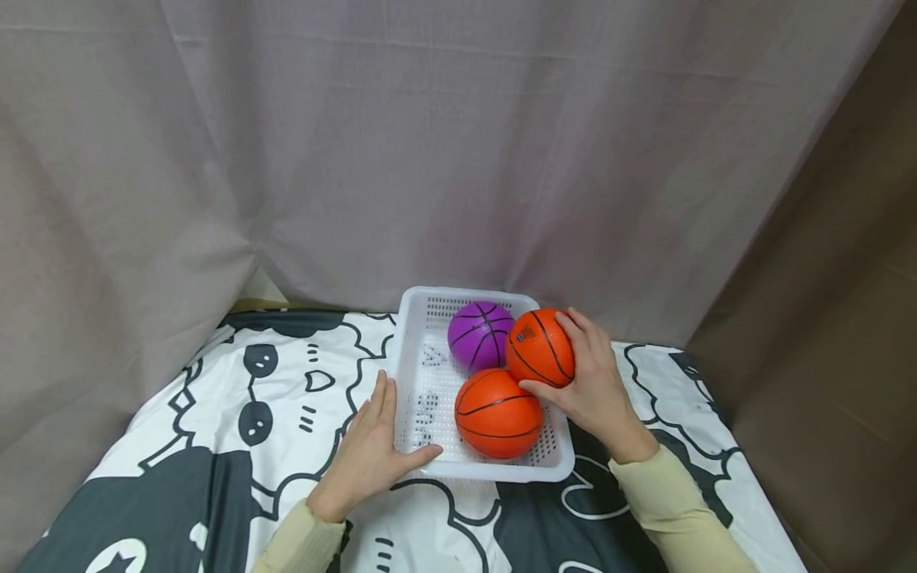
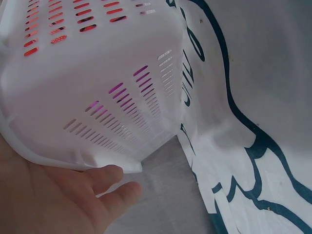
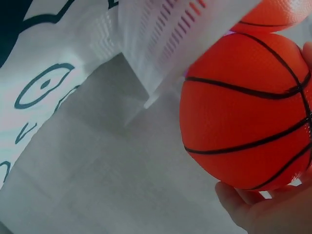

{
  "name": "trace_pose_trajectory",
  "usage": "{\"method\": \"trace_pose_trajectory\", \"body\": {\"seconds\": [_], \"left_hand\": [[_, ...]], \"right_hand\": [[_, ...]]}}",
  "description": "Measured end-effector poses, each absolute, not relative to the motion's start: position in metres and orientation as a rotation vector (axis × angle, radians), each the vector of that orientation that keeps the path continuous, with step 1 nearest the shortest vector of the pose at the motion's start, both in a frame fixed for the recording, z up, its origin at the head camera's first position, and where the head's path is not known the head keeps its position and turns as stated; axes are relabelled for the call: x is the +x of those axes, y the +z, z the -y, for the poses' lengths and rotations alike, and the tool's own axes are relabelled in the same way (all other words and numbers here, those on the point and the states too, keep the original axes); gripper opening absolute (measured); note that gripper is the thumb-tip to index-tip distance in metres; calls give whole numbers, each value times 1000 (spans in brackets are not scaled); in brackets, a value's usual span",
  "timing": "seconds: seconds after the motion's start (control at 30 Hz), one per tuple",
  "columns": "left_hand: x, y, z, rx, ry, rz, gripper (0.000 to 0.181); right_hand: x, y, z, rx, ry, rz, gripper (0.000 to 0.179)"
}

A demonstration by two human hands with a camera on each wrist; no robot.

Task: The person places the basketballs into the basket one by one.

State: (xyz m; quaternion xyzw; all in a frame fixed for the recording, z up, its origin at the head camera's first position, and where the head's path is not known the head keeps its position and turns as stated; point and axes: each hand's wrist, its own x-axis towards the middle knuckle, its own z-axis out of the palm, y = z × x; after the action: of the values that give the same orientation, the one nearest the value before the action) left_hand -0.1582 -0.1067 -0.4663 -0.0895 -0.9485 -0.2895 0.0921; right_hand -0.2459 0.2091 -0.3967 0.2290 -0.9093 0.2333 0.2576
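Note:
A white perforated plastic basket point(image 1: 405, 350) stands on the cloth, with a purple toy basketball point(image 1: 478, 334) and an orange basketball point(image 1: 498, 415) inside. My right hand point(image 1: 596, 390) grips a second orange basketball point(image 1: 539, 348) at the basket's right side, thumb in front and fingers behind. In the right wrist view that held ball point(image 3: 243, 112) overlaps the basket's edge and appears to touch the other orange ball point(image 3: 278, 12). My left hand point(image 1: 368, 454) rests against the basket's left side, fingers straight and thumb spread along the front corner. The left wrist view shows its fingers point(image 2: 122, 197) by the basket's rim.
A black-and-white cartoon-patterned cloth point(image 1: 286, 398) covers the surface under the basket. Grey curtain fabric point(image 1: 458, 159) hangs close behind the basket, and a darker brown drape point(image 1: 831, 358) hangs on the right.

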Motion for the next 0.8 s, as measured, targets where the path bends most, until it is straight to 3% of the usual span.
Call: {"method": "trace_pose_trajectory", "body": {"seconds": [0.2,0.67,0.8], "left_hand": [[-159,-466,107,-264,-870,2815,123],[-158,-463,108,-261,-883,2850,125],[-159,-465,107,-256,-887,2863,125]], "right_hand": [[-242,-393,-201,581,596,2594,108],[-233,-393,-204,676,612,2633,62],[-232,-394,-210,559,552,2682,48]]}}
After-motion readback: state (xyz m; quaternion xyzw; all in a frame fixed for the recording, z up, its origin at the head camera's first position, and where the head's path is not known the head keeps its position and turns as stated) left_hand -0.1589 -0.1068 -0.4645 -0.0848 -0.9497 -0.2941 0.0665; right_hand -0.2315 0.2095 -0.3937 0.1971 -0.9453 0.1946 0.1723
